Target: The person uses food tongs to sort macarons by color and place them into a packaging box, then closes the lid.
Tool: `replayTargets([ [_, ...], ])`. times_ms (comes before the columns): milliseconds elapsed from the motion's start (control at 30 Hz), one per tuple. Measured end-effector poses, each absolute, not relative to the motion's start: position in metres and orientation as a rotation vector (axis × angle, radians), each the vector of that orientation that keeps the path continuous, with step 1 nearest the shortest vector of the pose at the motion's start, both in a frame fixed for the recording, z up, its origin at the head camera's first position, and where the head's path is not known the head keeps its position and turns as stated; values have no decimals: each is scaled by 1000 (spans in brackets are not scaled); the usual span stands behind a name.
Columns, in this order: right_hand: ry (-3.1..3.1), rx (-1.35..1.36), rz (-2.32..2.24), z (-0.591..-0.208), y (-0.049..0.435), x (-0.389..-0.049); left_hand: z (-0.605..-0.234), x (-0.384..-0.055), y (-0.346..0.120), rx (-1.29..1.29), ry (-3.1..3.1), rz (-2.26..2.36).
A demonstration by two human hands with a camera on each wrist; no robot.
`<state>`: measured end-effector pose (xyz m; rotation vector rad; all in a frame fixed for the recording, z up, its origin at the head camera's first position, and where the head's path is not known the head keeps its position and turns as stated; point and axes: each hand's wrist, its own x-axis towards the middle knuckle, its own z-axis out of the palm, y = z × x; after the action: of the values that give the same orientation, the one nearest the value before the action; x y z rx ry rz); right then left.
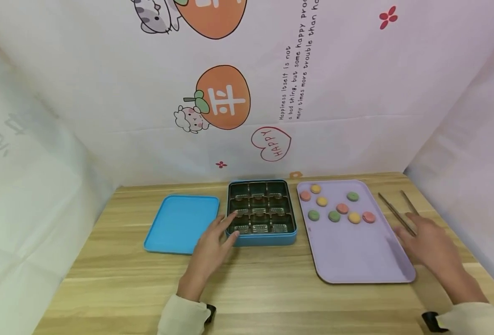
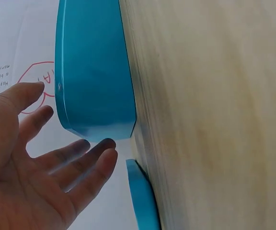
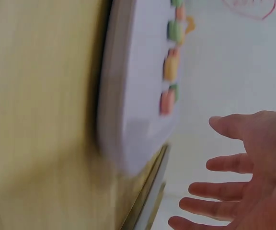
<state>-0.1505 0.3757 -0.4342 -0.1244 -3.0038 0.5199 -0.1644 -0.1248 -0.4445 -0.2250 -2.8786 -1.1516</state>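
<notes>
My left hand (image 1: 210,245) is at the front left corner of a blue tin box (image 1: 265,239), its fingers spread and loosely bent. In the left wrist view the fingertips lie close to the box's side (image 2: 95,67); contact is unclear. The box holds a dark plastic insert (image 1: 259,209) with several compartments. Above a pair of metal tongs (image 1: 396,214) hovers my right hand (image 1: 433,246), fingers extended and apart from the tongs in the right wrist view. Left of it, a lilac tray (image 1: 360,256) carries several small macarons, among them a green one (image 1: 334,216) and a pink one (image 1: 368,217).
A blue lid (image 1: 181,223) lies flat on the wooden table (image 1: 272,298), left of the box. Printed white cloth (image 1: 334,139) hangs behind the table and along both sides.
</notes>
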Motion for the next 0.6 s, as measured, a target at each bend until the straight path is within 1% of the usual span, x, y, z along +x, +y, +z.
replayTargets([
  [167, -3022, -157, 498, -439, 396, -153, -446, -167, -126, -262, -2866, -1167],
  [600, -3048, -231, 520, -448, 421, -160, -444, -173, -133, -322, -2828, -1283],
])
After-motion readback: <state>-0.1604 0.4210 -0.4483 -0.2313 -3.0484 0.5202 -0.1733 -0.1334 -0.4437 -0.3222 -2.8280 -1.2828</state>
